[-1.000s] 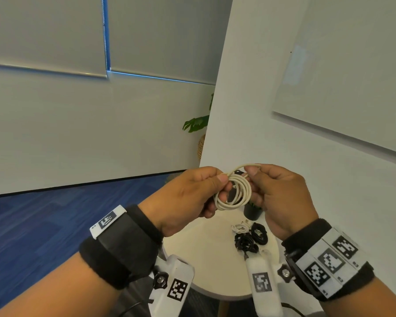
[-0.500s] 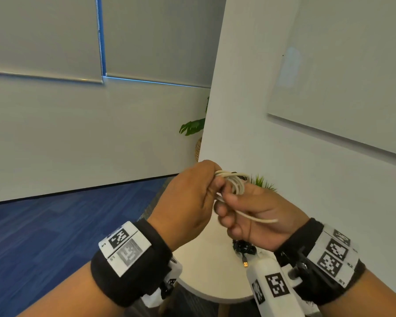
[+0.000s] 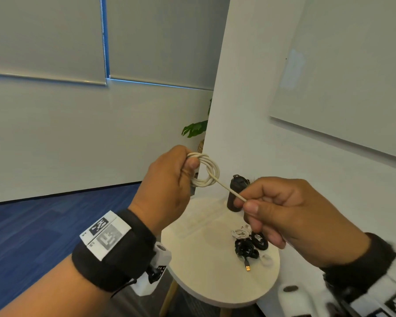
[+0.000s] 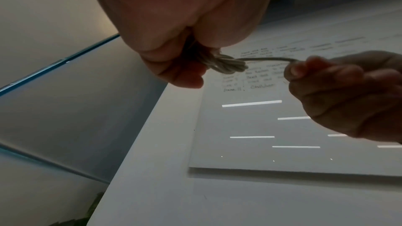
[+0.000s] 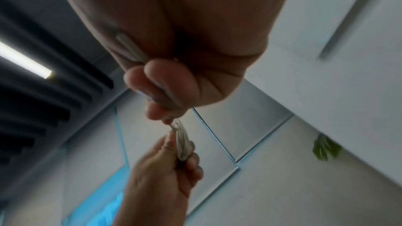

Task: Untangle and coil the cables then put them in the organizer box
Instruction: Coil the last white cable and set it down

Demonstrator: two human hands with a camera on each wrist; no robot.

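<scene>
Pale walls and grey roller blinds are filling the background, with a whiteboard [image 3: 343,83] hanging on the right wall and blue carpet [image 3: 32,227] lying below. Down between the forearms, a round cream side table [image 3: 206,266] is standing against the wall, and a green plant [image 3: 196,129] is peeking out from behind the wall's corner.

Above the table, the left hand [image 3: 169,181] is holding a coiled white cable [image 3: 207,171] up in the air, its fingers curling round one side of the loops and the thumb pressing on them from the front. One straight strand is running from the coil down and to the right into the right hand [image 3: 290,216], which is pinching it between the thumb and the bent index finger while the other fingers are curling into the palm. In the left wrist view, the bundled loops [image 4: 226,64] are sticking out of the fist, and the strand is stretching across to the other hand's fingertips [image 4: 298,70].

On the table, a small white cable coil [image 3: 240,234] is lying just beside a tangle of black cables [image 3: 247,248], from which a gold USB plug [image 3: 248,268] is pointing toward the near edge. A dark cylindrical object [image 3: 234,193] is standing farther back, near the wall; what it is cannot be told.
</scene>
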